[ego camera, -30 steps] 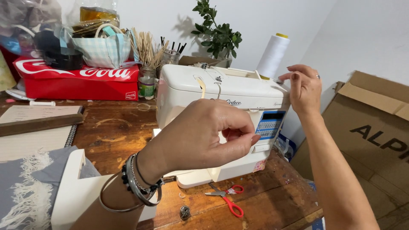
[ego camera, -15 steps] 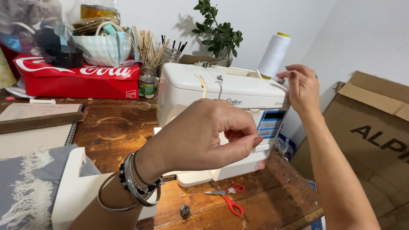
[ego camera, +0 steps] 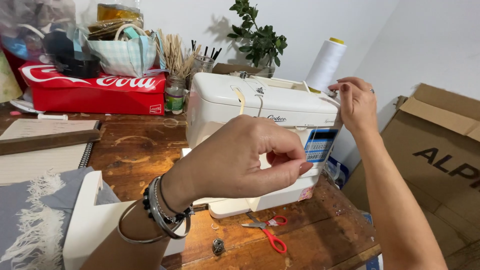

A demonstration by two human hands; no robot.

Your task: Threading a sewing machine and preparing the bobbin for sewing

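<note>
White thread runs thin from the spool [ego camera: 326, 64] behind the sewing machine [ego camera: 260, 135]: keep your left hand [ego camera: 240, 160] fingers pinched on it, taut, while your right hand [ego camera: 356, 104] fingers, pressed together, guide it at the machine's top corner.

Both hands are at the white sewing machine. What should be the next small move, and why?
Probably draw the left hand gently away to tighten the thread. Its fingers look pinched in front of the sewing machine, while the right hand rests at the machine's top right corner beside the white thread cone. The thread itself is hardly visible.
</note>
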